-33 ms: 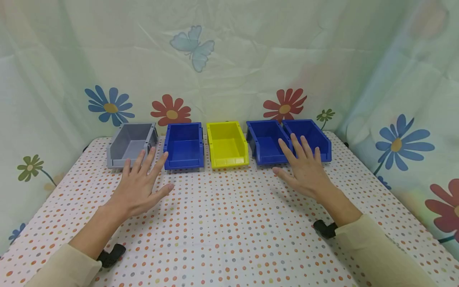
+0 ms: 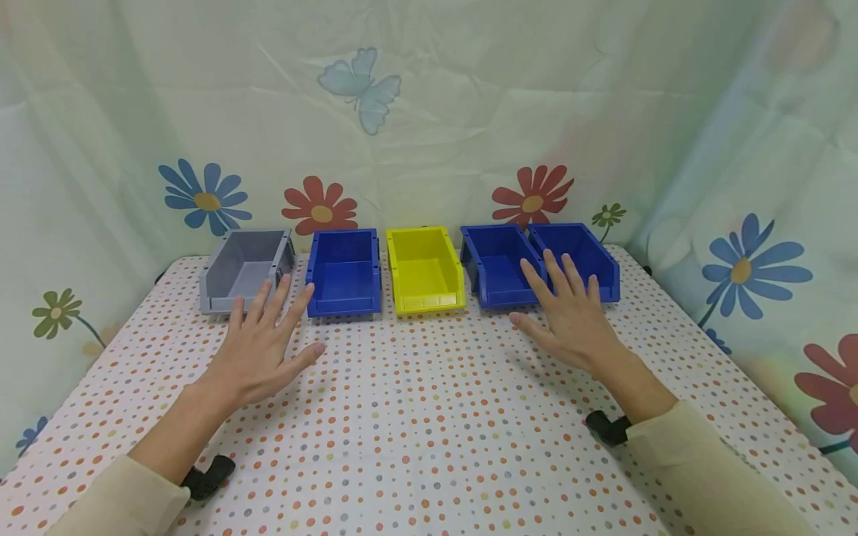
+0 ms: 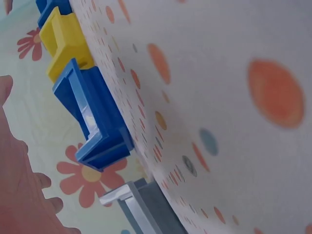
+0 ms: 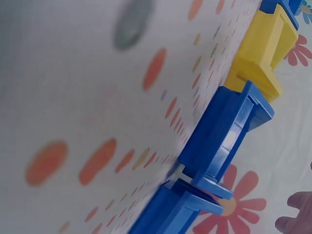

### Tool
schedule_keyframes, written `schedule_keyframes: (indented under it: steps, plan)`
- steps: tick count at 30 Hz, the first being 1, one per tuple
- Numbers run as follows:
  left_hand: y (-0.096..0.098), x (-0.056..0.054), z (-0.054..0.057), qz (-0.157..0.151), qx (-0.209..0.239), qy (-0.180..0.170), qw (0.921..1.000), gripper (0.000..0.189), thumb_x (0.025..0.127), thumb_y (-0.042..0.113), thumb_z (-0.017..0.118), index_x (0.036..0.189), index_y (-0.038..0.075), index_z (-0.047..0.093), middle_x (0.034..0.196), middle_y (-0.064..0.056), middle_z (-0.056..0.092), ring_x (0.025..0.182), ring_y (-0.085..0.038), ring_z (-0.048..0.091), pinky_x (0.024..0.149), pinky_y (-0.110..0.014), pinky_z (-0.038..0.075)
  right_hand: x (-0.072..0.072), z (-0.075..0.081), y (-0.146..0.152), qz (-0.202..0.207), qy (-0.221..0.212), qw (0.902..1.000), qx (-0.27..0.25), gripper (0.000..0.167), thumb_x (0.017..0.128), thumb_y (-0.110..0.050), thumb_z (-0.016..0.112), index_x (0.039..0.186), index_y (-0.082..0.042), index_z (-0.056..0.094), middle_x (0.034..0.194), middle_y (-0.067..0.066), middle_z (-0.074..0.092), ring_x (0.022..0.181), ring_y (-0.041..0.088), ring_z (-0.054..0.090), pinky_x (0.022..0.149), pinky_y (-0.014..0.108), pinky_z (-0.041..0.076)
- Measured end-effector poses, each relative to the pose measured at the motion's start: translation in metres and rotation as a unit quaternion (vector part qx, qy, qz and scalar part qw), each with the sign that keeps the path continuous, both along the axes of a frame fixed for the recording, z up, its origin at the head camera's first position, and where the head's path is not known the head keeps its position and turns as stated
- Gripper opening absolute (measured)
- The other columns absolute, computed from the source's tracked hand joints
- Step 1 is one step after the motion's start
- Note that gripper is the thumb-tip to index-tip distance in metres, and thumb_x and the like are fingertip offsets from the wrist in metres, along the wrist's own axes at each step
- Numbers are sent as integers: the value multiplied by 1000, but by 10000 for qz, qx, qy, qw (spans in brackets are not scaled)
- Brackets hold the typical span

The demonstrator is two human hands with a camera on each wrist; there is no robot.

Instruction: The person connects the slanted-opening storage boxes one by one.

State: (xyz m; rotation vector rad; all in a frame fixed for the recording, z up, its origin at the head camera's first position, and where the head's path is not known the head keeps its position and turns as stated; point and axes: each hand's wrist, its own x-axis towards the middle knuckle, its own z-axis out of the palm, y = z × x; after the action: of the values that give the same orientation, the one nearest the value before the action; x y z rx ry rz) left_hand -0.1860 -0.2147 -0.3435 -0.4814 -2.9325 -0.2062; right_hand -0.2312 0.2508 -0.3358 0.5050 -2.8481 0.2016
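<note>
In the head view my left hand (image 2: 258, 353) hovers over the dotted cloth with fingers straight and spread, holding nothing. Its fingertips appear in front of the grey bin (image 2: 244, 257) and the left blue bin (image 2: 344, 279). My right hand (image 2: 570, 320) is likewise spread, palm down, and grips nothing. Its fingers partly cover two blue bins, the inner one (image 2: 492, 260) and the outer one (image 2: 583, 242), which stand side by side. Between the hands, farther back, sits a yellow bin (image 2: 425, 272). Parts of the left hand (image 3: 19, 185) and right hand (image 4: 298, 217) show at the wrist views' edges.
The bins form a row along the far side of the table (image 2: 415, 432), which a dotted cloth covers. Behind them hangs a curtain (image 2: 456, 134) printed with flowers and a butterfly; it also runs along both sides. Black wrist mounts (image 2: 209, 478) sit below the forearms.
</note>
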Motion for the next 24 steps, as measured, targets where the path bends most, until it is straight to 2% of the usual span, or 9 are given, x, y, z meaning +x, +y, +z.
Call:
schedule_keyframes:
  steps: [16, 24]
  plan:
    - [-4, -3, 0, 48, -4, 62, 10000, 89, 101, 67, 42, 168, 26, 1, 174, -18, -4, 159, -48, -1, 122, -77, 0, -3, 3, -4, -70, 117, 9997, -200, 89, 102, -65, 44, 168, -20, 5, 174, 21, 0, 158, 49, -3, 117, 83, 4]
    - [-4, -7, -3, 144, 148, 89, 9997, 89, 101, 63, 45, 168, 22, 3, 174, -20, -2, 158, -49, -2, 122, -77, -3, -5, 2, -8, 11, 151, 9990, -411, 89, 101, -66, 44, 168, -22, 5, 174, 21, 0, 159, 48, -2, 118, 82, 4]
